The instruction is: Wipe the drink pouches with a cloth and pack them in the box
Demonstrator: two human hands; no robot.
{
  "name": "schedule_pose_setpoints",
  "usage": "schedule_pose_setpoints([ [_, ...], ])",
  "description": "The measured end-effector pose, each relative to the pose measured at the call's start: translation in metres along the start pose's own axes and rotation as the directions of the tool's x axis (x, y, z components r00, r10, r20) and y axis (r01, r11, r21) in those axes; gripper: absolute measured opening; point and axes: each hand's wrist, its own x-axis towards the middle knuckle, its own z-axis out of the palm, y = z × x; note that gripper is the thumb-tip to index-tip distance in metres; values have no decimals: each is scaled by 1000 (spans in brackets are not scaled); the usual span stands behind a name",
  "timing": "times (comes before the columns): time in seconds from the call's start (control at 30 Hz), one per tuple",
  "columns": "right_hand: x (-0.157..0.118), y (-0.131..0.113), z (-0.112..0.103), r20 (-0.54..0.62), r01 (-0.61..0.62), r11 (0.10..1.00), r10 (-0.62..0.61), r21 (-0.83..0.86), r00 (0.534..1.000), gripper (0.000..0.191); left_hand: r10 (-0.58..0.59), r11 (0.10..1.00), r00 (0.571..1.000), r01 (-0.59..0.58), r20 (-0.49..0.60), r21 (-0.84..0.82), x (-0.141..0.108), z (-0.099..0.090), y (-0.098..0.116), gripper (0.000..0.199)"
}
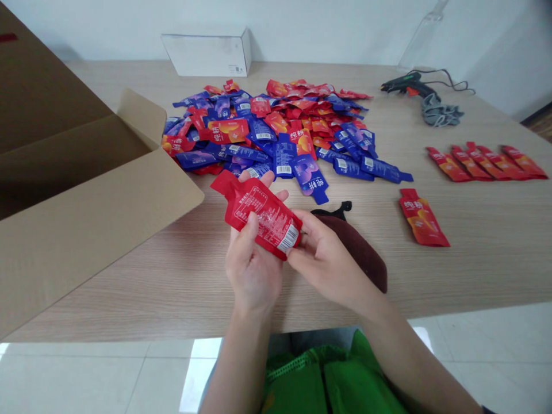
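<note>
Between my two hands is a red pouch (265,217), its printed back and barcode facing up and its narrow neck pointing to the upper left. My left hand (254,259) supports it from below, with the thumb pressed on its front. The fingers of my right hand (323,253) pinch the barcode end. Behind my hands lies a heaped pile of red pouches (228,131) and blue pouches (284,156). A single red pouch (422,221) rests face up to the right, and a row of several red pouches (487,163) lies beyond it.
An open cardboard box (129,184) stands at the left. Under my right arm is a dark brown cloth item (366,247) with a black end. A glue gun (407,85) with a cord and a grey bunched item (440,112) lie at back right. A white box (207,54) stands by the wall.
</note>
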Motion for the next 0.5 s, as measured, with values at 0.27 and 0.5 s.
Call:
schedule_pose_setpoints([
  [0.27, -12, -9, -16, 75, 214, 801, -208, -560, 975, 57, -126, 992, 988, 125, -93, -15, 1, -3, 3, 39],
  [0.5, -20, -12, -28, -102, 172, 658, -356, -733, 929, 28, -345, 938, 931, 346, 118, 11, -4, 12, 1, 44],
])
